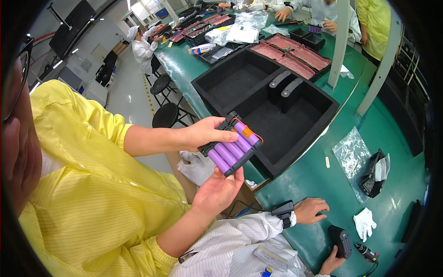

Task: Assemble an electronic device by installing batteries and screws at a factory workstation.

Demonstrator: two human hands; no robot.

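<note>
A battery pack (230, 150) of several purple cylindrical cells sits in a black plastic holder, with a red wire and a patch of orange tape along one side. It is held tilted over the near edge of a black foam tray. My left hand (205, 134) grips its upper end, the thumb pressed on the cells. From below, my right hand (219, 190) pinches the lower corner of the holder between thumb and fingers. Some of the fingers behind the pack are hidden.
The two-part black tray (302, 154) rests on a green worktable (300, 194), with two black handled pieces (291, 87) on its divider. A co-worker's hand (312, 211) lies nearby; another holds a black casing (340, 241). Black stools (167, 115) stand left. Pink-lined trays (295, 55) lie beyond.
</note>
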